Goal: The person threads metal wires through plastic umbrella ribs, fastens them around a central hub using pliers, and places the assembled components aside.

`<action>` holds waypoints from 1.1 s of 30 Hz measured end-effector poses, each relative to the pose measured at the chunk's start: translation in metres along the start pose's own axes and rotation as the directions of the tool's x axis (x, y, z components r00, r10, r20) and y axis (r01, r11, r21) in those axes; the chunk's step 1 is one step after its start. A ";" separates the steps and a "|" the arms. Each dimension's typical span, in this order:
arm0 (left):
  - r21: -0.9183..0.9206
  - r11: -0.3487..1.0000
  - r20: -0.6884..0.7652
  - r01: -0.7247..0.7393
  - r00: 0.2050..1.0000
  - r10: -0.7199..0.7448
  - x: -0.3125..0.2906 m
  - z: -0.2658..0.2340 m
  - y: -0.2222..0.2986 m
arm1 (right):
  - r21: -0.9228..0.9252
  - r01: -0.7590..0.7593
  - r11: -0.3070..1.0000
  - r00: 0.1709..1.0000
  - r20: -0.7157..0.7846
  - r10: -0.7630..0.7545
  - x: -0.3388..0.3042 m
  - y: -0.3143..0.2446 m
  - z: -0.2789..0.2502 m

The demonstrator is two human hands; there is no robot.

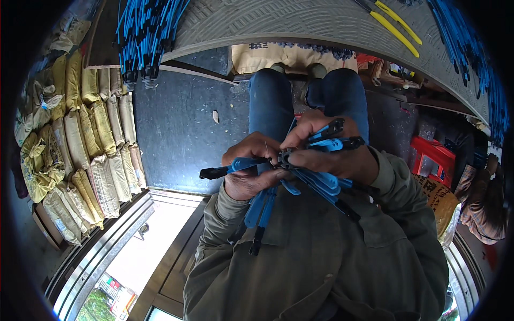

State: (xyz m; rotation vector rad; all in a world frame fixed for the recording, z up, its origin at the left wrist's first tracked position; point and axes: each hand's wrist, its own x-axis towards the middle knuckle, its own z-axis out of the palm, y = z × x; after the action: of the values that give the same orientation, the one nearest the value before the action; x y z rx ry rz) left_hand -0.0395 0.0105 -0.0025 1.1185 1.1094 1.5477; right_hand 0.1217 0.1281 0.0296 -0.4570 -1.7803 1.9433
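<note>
Over my lap, a small black toothed hub (pixel 284 157) is held between both hands, with several blue ribs (pixel 321 182) fanning out from it, black at their ends. My right hand (pixel 342 155) is closed around the hub, thumb pressed near its face, ribs sticking out between and under the fingers. Close against it, my left hand (pixel 249 168) pinches a blue rib with a black tip (pixel 214 172) at the hub's left side. A thin wire (pixel 267 147) seems to rise between the hands. More ribs hang below my left fingers.
Ahead is a grey patterned table (pixel 241 21) with a bundle of blue ribs (pixel 147 37), yellow-handled pliers (pixel 395 27) and more ribs (pixel 471 53). Stacked sacks (pixel 80 139) stand left. At right are a red stool (pixel 436 158) and another person in a checked sleeve (pixel 482 214).
</note>
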 end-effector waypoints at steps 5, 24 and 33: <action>-0.196 0.947 -0.195 0.254 0.937 -0.291 -0.007 0.013 0.011 | 0.095 -0.029 0.995 0.987 0.163 0.013 -0.005 -0.001 -0.011; 0.005 1.000 0.069 0.021 0.997 -0.021 -0.010 0.005 0.004 | -0.020 0.092 0.996 0.996 0.013 -0.092 -0.015 0.012 0.001; -0.361 0.886 0.094 0.290 0.957 -0.275 -0.008 0.011 0.015 | 0.106 0.102 0.989 0.987 0.115 -0.114 -0.026 0.010 -0.012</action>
State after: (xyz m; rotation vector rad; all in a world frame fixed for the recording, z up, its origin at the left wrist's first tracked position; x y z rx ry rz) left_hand -0.0301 0.0014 0.0132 0.6925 0.8597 1.4193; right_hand 0.1492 0.1236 0.0167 -0.2084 -1.7323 2.0103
